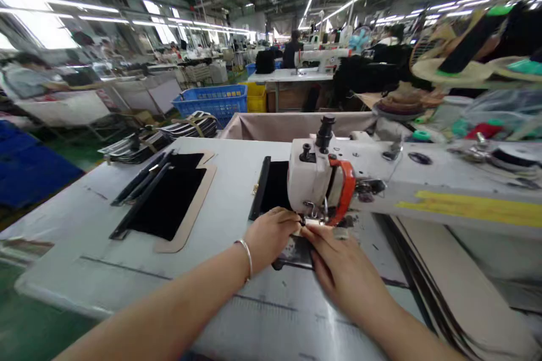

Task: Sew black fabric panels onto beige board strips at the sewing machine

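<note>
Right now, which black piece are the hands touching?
The black piece under the sewing machine, pinned by both hands; the other black piece lies untouched farther left.

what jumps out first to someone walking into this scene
Front and centre, a white sewing machine with an orange guard stands on the grey table. The left hand and right hand meet right under its needle, pressing down a dark workpiece. To the left on the table lies a black panel on a tan backing, and a blue crate sits beyond.

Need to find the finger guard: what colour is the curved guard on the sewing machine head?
Orange-red guard, clearest in the head view.
</note>
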Demonstrator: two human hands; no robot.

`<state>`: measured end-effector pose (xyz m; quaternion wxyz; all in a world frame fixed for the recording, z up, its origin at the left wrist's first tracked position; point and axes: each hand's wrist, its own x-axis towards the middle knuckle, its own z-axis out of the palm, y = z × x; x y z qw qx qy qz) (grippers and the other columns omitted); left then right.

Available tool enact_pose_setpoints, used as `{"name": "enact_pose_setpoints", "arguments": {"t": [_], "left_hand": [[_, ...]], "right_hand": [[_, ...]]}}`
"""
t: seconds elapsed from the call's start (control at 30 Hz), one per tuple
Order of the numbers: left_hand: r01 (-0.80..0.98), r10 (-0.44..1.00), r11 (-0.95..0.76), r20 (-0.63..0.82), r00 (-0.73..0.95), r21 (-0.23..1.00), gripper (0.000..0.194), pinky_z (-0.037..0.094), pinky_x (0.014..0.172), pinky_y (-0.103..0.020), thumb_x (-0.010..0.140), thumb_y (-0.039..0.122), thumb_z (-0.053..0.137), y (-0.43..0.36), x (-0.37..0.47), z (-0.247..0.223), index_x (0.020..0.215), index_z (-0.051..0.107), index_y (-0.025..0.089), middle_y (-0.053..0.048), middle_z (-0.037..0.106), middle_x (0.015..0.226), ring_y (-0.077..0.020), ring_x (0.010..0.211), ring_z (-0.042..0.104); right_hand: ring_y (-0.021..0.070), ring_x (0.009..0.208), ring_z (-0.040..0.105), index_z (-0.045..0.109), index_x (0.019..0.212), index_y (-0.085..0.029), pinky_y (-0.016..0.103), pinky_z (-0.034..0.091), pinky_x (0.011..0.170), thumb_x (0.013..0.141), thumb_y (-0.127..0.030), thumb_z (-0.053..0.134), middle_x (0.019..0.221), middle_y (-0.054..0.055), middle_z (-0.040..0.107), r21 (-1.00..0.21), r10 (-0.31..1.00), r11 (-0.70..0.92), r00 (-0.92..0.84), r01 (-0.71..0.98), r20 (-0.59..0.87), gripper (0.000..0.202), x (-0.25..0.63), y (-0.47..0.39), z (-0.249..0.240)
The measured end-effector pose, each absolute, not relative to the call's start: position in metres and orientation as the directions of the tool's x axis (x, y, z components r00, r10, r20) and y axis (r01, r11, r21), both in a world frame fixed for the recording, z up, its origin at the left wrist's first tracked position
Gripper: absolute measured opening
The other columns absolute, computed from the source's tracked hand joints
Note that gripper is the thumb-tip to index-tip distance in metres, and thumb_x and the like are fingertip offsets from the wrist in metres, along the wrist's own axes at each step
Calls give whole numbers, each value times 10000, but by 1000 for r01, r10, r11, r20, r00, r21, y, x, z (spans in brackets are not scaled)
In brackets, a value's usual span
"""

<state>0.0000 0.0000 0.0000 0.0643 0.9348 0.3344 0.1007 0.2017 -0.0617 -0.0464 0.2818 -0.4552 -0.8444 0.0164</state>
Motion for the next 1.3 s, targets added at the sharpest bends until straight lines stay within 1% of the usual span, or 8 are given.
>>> {"name": "enact_pose_setpoints", "arguments": {"t": [0.33,0.5,0.67,0.8,0.87,1.17,1.23,1.3], "left_hand": [[564,568,-818,303,765,109,347,466,1034,-325,795,-94,548,-1,0,5,1048,666,113,-57,668,1129,-205,1105,579],[595,600,-794,333,728,128,285,463,1008,-393,880,7,580,2,-1,7,1135,642,118,-72,643,1133,-237,1088,557],[637,680,-733,288,674,240,203,481,843,-309,788,166,801,-6,-14,16,954,687,178,-16,614,942,-181,911,550],[627,642,-765,241,728,143,32,445,821,-308,904,186,680,-17,-18,17,883,669,165,-20,586,875,-175,882,513],[598,598,-798,211,774,69,126,431,823,-342,955,161,588,-21,-16,15,845,647,143,-37,585,851,-195,881,498],[625,613,-781,176,770,-11,32,460,836,-293,943,194,619,-19,-17,13,945,621,162,-36,565,923,-182,902,508],[612,601,-790,153,785,-34,73,469,792,-278,954,140,562,-20,-21,9,914,620,161,-32,565,901,-169,842,520],[607,596,-793,138,791,-53,99,480,769,-275,945,104,537,-16,-24,4,919,620,151,-39,572,907,-168,808,527]], "right_hand": [[261,1182,534,470,1377,-238,479,445,993,917,-147,450,1359,42,565,-395,855,502,-375,769,359,469,198,-63,-38],[254,1133,531,561,1235,-257,458,438,969,918,-155,473,1245,37,612,-476,851,510,-339,717,402,345,198,-64,-32],[208,1012,543,602,1117,-231,389,442,892,915,-124,463,1116,31,644,-498,726,688,-508,527,464,267,200,-70,-28],[201,1020,524,596,1129,-216,377,438,911,885,-85,471,1114,36,636,-522,685,725,-550,450,478,304,202,-75,-24],[199,1015,524,598,1128,-220,378,439,909,885,-83,469,1106,33,635,-535,691,719,-543,444,478,307,202,-76,-24],[175,957,568,630,1070,-230,347,455,858,912,-117,457,1039,26,659,-434,673,738,-510,517,536,259,202,-88,-15],[166,913,577,625,1065,-232,332,459,845,929,-135,461,977,20,663,-363,674,712,-439,602,593,234,218,-97,-6],[184,912,581,613,1075,-235,355,461,859,949,-208,477,966,29,653,-314,730,554,-269,771,628,187,246,-107,1]]}}
